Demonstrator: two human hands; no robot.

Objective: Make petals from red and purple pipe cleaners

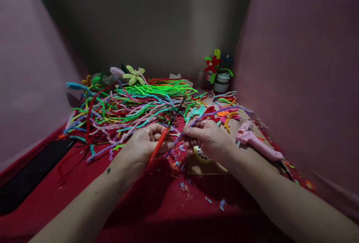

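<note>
My left hand [146, 143] is closed around orange-handled scissors [159, 146], whose dark blades point up and away. Its thumb and fingertips also meet the near end of a purple pipe cleaner [218, 111]. My right hand [206, 136] pinches that pipe cleaner a short way along, and the rest of it arches off to the right. Both hands are close together above the red cloth [134, 202]. Below them lie small fuzzy clippings [176, 165]. Partly hidden under my right hand is a yellow-rimmed round thing with dark holes [202, 155].
A large heap of coloured pipe cleaners [134, 108] spreads behind my left hand. To the right, a pink glue gun [259, 143] rests on a brown board [210, 169]. Pipe-cleaner flowers [134, 75] and a lidded jar [222, 82] stand at the back. A black flat object [33, 175] lies left.
</note>
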